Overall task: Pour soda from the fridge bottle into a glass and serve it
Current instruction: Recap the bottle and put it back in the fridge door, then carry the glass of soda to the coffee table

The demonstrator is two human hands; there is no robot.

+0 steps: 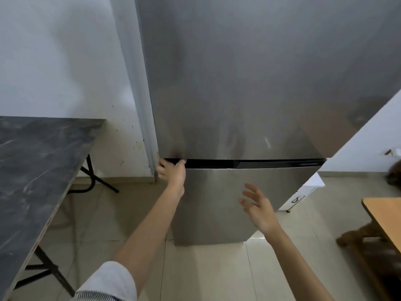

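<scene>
A tall steel fridge [249, 94] stands straight ahead with both doors closed. A black recessed handle gap [249, 163] runs between the upper and lower door. My left hand [171, 171] is at the gap's left end, fingers curled up into it under the upper door's bottom edge. My right hand [257, 205] hovers in front of the lower door [217, 203], fingers spread and relaxed, holding nothing. No bottle or glass is in view.
A dark marble-look folding table [36, 170] stands at the left against the white wall. A wooden table corner [382, 216] and a brown furry animal [355, 233] are at the right. A white cabinet [303, 192] sits behind the fridge's right side. The floor is tiled.
</scene>
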